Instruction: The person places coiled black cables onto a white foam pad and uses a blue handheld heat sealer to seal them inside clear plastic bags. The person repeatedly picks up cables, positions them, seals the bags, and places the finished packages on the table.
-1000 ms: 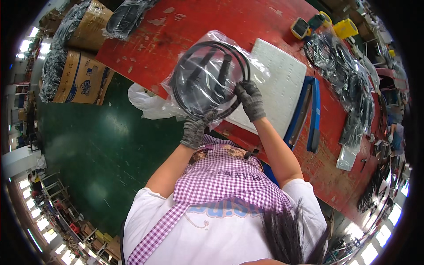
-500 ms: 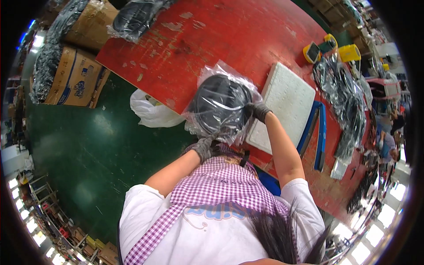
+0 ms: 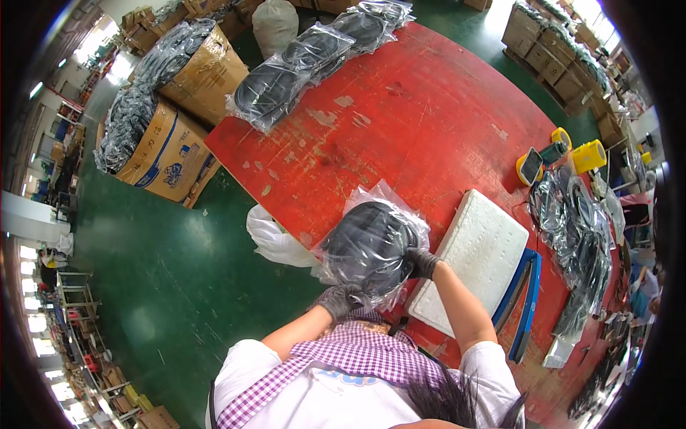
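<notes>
A clear plastic bag [image 3: 371, 239] with a round black item inside lies at the near edge of the red table [image 3: 429, 114], close to my body. Its film is wrinkled and shiny, so what exactly the black item is cannot be made out. My left hand [image 3: 340, 303], in a dark grey glove, is closed on the bag's near edge. At the bag's right side, my right hand [image 3: 423, 263], gloved alike, grips the film with its fingertips partly hidden. Just right of that hand lies a white foam slab [image 3: 475, 261].
A blue frame-like tool [image 3: 527, 304] lies beside the slab. Farther right are bagged black strips [image 3: 575, 229] and yellow tape-roll-like objects [image 3: 589, 156]. Similar bagged black items [image 3: 268, 93] line the far left edge. Full cardboard boxes [image 3: 171, 154] and a white sack [image 3: 275, 239] stand off the table's left side.
My view has tilted up, bringing the row of bagged items and the boxes at the far side into sight. Both hands stay on the plastic bag, which keeps about the same place on the table.
</notes>
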Tool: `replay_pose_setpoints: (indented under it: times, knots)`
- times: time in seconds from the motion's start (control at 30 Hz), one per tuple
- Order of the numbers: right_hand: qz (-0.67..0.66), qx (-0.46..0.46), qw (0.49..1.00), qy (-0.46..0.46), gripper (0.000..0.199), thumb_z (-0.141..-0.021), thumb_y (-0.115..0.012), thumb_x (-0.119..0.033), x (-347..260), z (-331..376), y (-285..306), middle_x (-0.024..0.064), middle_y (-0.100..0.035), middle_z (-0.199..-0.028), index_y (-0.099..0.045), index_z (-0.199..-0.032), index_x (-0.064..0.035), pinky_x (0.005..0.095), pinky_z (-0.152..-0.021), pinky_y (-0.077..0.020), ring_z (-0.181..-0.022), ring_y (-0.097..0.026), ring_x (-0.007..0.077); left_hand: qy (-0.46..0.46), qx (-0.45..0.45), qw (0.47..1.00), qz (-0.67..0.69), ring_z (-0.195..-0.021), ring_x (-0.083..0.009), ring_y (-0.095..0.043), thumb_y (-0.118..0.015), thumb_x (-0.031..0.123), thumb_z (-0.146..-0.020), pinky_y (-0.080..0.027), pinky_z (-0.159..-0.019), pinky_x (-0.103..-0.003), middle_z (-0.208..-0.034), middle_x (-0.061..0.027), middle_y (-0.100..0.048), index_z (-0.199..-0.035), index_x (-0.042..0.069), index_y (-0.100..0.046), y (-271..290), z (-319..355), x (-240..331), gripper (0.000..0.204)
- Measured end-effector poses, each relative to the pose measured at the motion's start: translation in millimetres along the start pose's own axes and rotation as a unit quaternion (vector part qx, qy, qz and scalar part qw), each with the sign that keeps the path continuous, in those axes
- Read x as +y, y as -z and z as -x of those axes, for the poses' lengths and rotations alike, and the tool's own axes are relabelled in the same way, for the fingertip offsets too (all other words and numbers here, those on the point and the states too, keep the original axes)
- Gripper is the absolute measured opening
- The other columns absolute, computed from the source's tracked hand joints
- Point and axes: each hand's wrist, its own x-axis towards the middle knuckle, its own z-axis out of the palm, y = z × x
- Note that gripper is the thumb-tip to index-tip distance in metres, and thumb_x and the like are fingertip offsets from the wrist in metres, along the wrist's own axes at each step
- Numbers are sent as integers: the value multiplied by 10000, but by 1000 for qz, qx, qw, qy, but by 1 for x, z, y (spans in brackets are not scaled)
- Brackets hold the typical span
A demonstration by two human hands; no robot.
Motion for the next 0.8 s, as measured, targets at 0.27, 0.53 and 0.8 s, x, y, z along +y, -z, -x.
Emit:
replay_pose_setpoints:
  times: [0.27,0.53,0.8]
  knots:
    - [29,86,995,44,200,-768,-474,-260,-46,-61,-132,67,-600,-740,-544,-825,-81,378,-634,-509,-641,-589,206,58,43,931,359,-775,-187,-555,-501,-3,-701,-459,-726,-258,-853,-118,-579,-916,-9,-528,78,11,105,216]
    - [136,115,983,43,212,-807,-458,-271,-118,-192,-282,68,-595,-768,-533,-862,-81,375,-657,-501,-675,-586,199,-48,53,958,277,-862,-215,-537,-520,104,-662,-396,-841,-325,-955,-93,-578,-972,11,-534,243,13,201,324]
    - [245,116,961,46,228,-781,-488,-347,-162,-320,-444,34,-583,-721,-534,-850,-134,343,-542,-487,-628,-569,183,-143,103,928,328,-905,-312,-537,-565,134,-591,-451,-774,-466,-1008,-118,-554,-1086,52,-480,353,51,332,509]
